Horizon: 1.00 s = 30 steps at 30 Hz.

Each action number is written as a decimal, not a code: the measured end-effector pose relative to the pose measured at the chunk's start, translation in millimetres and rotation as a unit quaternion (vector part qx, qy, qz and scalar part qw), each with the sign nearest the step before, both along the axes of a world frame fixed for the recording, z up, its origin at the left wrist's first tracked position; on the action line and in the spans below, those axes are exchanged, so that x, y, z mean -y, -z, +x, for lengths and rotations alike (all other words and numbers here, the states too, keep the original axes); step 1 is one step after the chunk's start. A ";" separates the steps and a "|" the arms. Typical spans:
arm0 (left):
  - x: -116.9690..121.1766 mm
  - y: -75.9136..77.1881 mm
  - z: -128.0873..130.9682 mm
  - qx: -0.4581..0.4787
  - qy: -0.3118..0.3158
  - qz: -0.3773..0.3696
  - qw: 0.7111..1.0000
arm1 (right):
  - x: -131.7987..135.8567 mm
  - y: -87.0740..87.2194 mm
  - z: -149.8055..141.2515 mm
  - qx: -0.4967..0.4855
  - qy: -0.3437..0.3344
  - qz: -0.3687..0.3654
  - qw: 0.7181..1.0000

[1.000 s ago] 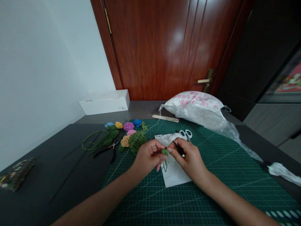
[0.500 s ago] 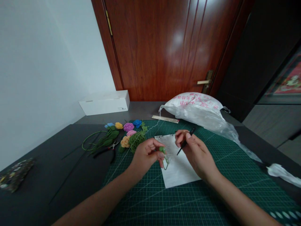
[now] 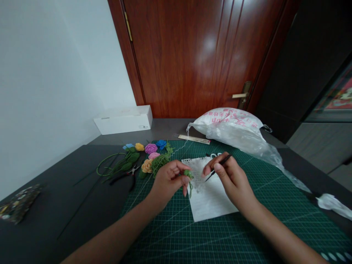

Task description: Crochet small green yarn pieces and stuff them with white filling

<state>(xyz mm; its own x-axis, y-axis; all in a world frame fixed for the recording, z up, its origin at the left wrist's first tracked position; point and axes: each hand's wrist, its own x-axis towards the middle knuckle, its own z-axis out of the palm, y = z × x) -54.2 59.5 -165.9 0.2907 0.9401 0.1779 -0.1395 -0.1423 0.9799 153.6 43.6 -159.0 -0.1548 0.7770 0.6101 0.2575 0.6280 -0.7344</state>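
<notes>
My left hand pinches a small green crocheted piece between thumb and fingers. A loop of green yarn dangles below it. In my right hand is a slim black pointed tool, its tip slanting down and left toward the green piece but apart from it. Whether the tool is a pen, a hook or tweezers I cannot make out. Under both hands lies a sheet of paper with small handwriting. Beside my left hand is a bundle of green yarn.
A green cutting mat covers much of the dark table. Left are crocheted flowers and pliers. Scissors show partly behind my right hand. Farther back are a ruler-like strip, a white box and a plastic bag.
The tool has tilted flatter in my right hand, and its tip has shifted slightly left. The green piece has turned a little, its loop now hanging narrower. Scissor handles have come into view.
</notes>
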 end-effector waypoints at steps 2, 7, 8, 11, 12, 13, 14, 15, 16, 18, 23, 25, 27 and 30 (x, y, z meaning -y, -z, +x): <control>-1.6 -2.3 -2.0 -0.010 -0.013 0.015 1.000 | -0.8 1.9 1.2 0.115 0.017 -0.005 0.993; -5.2 -6.9 -4.6 -0.026 -0.036 0.036 0.998 | -1.4 10.8 0.2 0.271 0.083 0.094 0.954; -5.4 -7.2 -4.6 -0.030 -0.039 0.037 0.998 | -1.3 11.8 -0.1 0.279 0.090 0.105 0.950; -5.3 -7.0 -4.2 -0.045 -0.041 0.034 0.998 | -1.0 12.3 -0.7 0.293 0.100 0.125 0.943; -5.2 -6.6 -4.0 -0.049 -0.040 0.033 0.997 | -0.9 12.0 -0.9 0.300 0.103 0.130 0.939; -5.1 -6.2 -3.9 -0.050 -0.039 0.033 0.997 | -0.9 11.8 -1.2 0.308 0.105 0.135 0.936; -5.2 -5.7 -3.8 -0.051 -0.039 0.034 0.997 | -0.9 11.7 -1.6 0.315 0.107 0.140 0.932; -5.3 -5.3 -3.7 -0.051 -0.040 0.035 0.997 | -0.9 11.8 -1.9 0.322 0.110 0.146 0.929; -5.5 -4.7 -3.6 -0.053 -0.041 0.036 0.997 | -0.9 11.9 -2.3 0.329 0.111 0.151 0.925; -6.0 -3.7 -3.4 -0.058 -0.041 0.033 0.997 | -0.4 12.0 -3.0 0.345 0.116 0.164 0.917; -6.4 -1.0 -2.8 -0.076 -0.044 0.022 0.996 | 4.6 9.3 -5.5 0.398 0.131 0.214 0.882; -6.0 0.2 -2.6 -0.088 -0.044 0.020 0.995 | 6.9 7.7 -6.7 0.419 0.129 0.227 0.870; -5.5 1.5 -2.2 -0.100 -0.047 0.019 0.994 | 8.0 7.2 -7.6 0.425 0.123 0.235 0.865; -4.1 4.5 -1.7 -0.118 -0.052 0.019 0.991 | 7.6 9.4 -8.5 0.419 0.111 0.235 0.870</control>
<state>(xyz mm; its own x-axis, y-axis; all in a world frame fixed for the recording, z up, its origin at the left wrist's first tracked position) -55.9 63.6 -170.4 0.2295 0.9611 0.1536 0.1097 -0.1824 0.9771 145.1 36.0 -168.3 -0.5762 0.5400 0.6135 0.7323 0.6745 0.0940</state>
